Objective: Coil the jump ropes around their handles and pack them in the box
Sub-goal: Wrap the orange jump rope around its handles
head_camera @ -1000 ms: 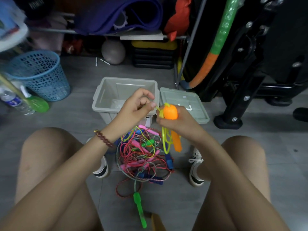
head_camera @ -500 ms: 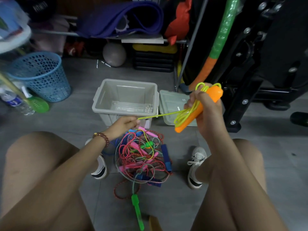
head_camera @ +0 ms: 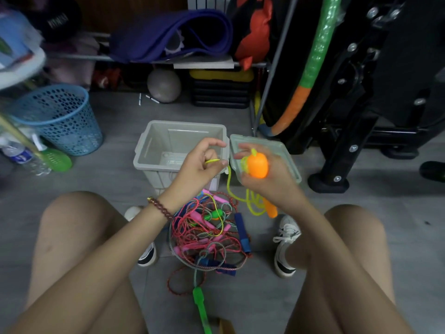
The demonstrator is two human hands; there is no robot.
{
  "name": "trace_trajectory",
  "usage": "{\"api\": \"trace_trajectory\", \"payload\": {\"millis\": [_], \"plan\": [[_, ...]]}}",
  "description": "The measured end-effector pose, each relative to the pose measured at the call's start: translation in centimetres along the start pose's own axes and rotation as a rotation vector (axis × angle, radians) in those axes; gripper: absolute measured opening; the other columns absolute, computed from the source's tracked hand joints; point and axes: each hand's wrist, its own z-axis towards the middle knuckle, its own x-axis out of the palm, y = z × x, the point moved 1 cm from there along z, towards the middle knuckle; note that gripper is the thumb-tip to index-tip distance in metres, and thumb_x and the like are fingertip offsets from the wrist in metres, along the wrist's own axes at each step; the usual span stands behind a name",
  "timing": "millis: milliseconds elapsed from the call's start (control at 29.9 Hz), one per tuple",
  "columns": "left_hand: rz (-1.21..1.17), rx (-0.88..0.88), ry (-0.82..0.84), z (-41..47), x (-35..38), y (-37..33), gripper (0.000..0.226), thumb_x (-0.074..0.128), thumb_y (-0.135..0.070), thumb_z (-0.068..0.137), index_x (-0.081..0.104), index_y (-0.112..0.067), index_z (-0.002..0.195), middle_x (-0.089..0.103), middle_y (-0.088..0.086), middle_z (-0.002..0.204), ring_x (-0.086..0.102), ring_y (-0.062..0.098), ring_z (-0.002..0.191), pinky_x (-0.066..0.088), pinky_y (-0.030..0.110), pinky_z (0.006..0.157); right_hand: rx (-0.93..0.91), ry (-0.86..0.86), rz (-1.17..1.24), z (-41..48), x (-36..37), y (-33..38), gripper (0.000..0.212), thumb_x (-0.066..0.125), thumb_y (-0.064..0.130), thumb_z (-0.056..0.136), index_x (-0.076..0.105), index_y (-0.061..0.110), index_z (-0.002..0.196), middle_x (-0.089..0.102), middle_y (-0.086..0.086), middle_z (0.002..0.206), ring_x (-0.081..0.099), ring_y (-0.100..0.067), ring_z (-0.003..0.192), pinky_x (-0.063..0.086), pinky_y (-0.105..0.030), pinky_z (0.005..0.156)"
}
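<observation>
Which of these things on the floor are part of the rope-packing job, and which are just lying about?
Part of the job: orange handle in the right hand, yellow rope pinched by the left hand, tangled rope pile, grey box, its lid.

Lying about: blue basket, grey ball, purple mat, water bottle.

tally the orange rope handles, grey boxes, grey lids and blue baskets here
orange plastic jump rope handles: 2
grey plastic box: 1
grey plastic lid: 1
blue perforated plastic basket: 1
total: 5
</observation>
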Motion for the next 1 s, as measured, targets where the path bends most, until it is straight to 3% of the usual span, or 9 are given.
{"api": "trace_trajectory", "payload": {"millis": [134, 234, 367, 501, 601, 668, 768, 835, 1002], "plan": [[-0.036, 0.044, 0.02, 0.1, 1.1, -0.6, 0.031, 0.057, -0.003, 0.082, 0.05, -0.018, 0.109, 0.033, 0.005, 0.057, 0.033, 0.007, 0.051, 0.03, 0.022, 0.052, 0.013, 0.116, 0.102, -0.2, 2.0, 0.2, 0.035, 0.064, 0.006, 0.066, 0.063, 0.024, 0.096, 0.057, 0.01, 0.057, 0.046, 0.0, 0.048, 0.04, -0.018, 0.05], [-0.047, 0.022, 0.029, 0.3, 0.6, -0.9, 0.028, 0.06, -0.005, 0.086, 0.049, -0.013, 0.111, 0.037, 0.005, 0.058, 0.036, 0.01, 0.055, 0.033, 0.023, 0.057, 0.075, 0.062, 0.169, 0.3, 1.1, -0.2, 0.025, 0.065, -0.009, 0.074, 0.063, 0.011, 0.088, 0.055, 0.009, 0.056, 0.047, -0.002, 0.047, 0.04, -0.017, 0.049], [-0.042, 0.029, 0.18, 0.1, 0.6, -0.5, 0.008, 0.058, -0.013, 0.09, 0.058, -0.019, 0.095, 0.048, -0.008, 0.061, 0.045, 0.007, 0.062, 0.038, 0.018, 0.061, 0.102, 0.07, 0.25, 0.2, -0.6, -0.2, 0.016, 0.064, 0.005, 0.066, 0.062, 0.015, 0.078, 0.058, 0.01, 0.058, 0.054, -0.003, 0.055, 0.045, -0.016, 0.058], [0.043, -0.103, 0.291, -0.3, 0.5, 1.8, 0.025, 0.055, -0.034, 0.091, 0.06, -0.016, 0.074, 0.052, -0.003, 0.067, 0.046, 0.012, 0.064, 0.036, 0.025, 0.061, 0.117, 0.143, 0.73, -0.4, -1.8, 0.2, 0.013, 0.058, 0.004, 0.071, 0.055, 0.009, 0.082, 0.068, 0.005, 0.076, 0.068, -0.011, 0.082, 0.056, -0.027, 0.075], [0.196, -0.198, 0.352, -0.6, -0.5, 4.7, 0.032, 0.047, -0.039, 0.095, 0.058, -0.02, 0.071, 0.059, -0.006, 0.067, 0.055, 0.015, 0.067, 0.044, 0.028, 0.072, 0.044, 0.14, 0.846, -0.3, -2.5, 0.4, 0.022, 0.061, 0.007, 0.071, 0.048, 0.009, 0.089, 0.064, -0.007, 0.123, 0.058, -0.025, 0.118, 0.049, -0.04, 0.098], [0.342, -0.28, 0.352, -0.9, -1.3, 6.7, 0.041, 0.042, -0.042, 0.096, 0.06, -0.015, 0.071, 0.065, -0.002, 0.074, 0.062, 0.015, 0.077, 0.044, 0.032, 0.084, 0.013, 0.143, 0.965, -0.2, -2.8, 0.4, 0.017, 0.056, 0.011, 0.073, 0.045, 0.012, 0.087, 0.061, -0.012, 0.128, 0.055, -0.03, 0.122, 0.048, -0.043, 0.098], [0.392, -0.402, 0.434, -2.2, -1.8, 8.7, 0.04, 0.041, -0.044, 0.092, 0.056, -0.014, 0.069, 0.066, -0.005, 0.075, 0.059, -0.006, 0.071, 0.041, 0.015, 0.077, 0.02, 0.107, 0.975, -0.3, -3.2, 0.2, 0.011, 0.048, 0.008, 0.078, 0.042, 0.015, 0.084, 0.07, -0.002, 0.097, 0.065, -0.025, 0.103, 0.053, -0.038, 0.086], [0.441, -0.442, 0.506, -2.9, -2.0, 9.2, 0.036, 0.041, -0.039, 0.093, 0.056, -0.017, 0.069, 0.06, -0.008, 0.074, 0.056, -0.009, 0.07, 0.037, 0.01, 0.073, 0.013, 0.094, 1.003, -0.4, -3.2, 0.4, 0.015, 0.051, 0.007, 0.076, 0.042, 0.014, 0.086, 0.059, 0.0, 0.079, 0.064, -0.021, 0.08, 0.053, -0.042, 0.085], [0.404, -0.403, 0.361, -2.5, -2.8, 8.2, 0.028, 0.041, -0.02, 0.099, 0.048, -0.027, 0.073, 0.044, -0.004, 0.067, 0.046, 0.006, 0.057, 0.04, 0.028, 0.065, -0.005, -0.1, 0.706, -0.6, -4.5, 0.7, 0.04, 0.055, 0.004, 0.073, 0.042, 0.017, 0.108, 0.049, -0.01, 0.074, 0.046, -0.019, 0.055, 0.05, -0.037, 0.059]]}}
